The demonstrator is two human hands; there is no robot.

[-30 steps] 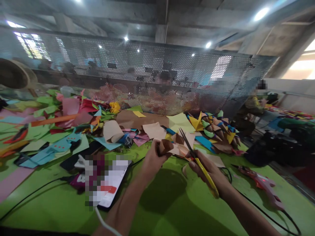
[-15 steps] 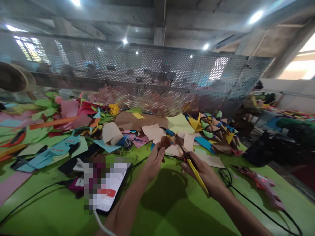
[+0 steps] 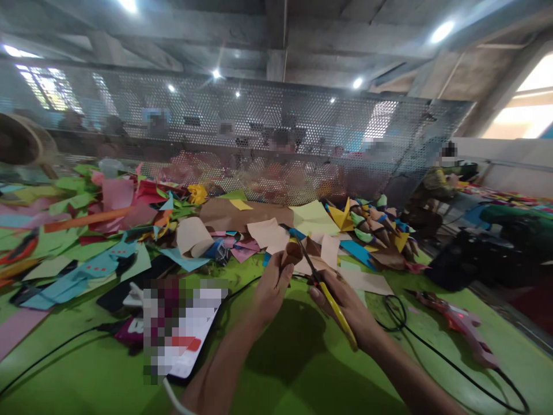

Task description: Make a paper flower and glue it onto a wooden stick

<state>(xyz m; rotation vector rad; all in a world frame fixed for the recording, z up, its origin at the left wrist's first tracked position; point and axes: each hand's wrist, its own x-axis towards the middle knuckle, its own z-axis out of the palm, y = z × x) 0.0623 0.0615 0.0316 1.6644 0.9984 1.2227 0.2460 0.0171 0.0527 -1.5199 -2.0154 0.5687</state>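
My left hand (image 3: 273,288) is closed round a small rolled piece of brown paper (image 3: 294,252), pinched between thumb and fingers. In my right hand (image 3: 345,305) is a pair of yellow-handled scissors (image 3: 334,308), with the dark blades pointing up and to the left. The blade tips are right beside the brown paper; whether they touch it I cannot tell. Behind my hands lie loose beige paper pieces (image 3: 268,233) and a large brown sheet (image 3: 224,217). A pale yellow sheet (image 3: 314,217) is next to that.
A pink glue gun (image 3: 469,331) with a black cord lies at right on the green table (image 3: 285,369). At left are a phone (image 3: 190,340), cables and heaped coloured paper (image 3: 116,196). Several paper cones (image 3: 375,225) sit at back right, before a perforated metal screen (image 3: 259,132). A person (image 3: 438,178) sits beyond.
My right hand has moved slightly left, bringing the scissor blades up close to the rolled brown paper. My left hand still grips the paper. The view has shifted a little.
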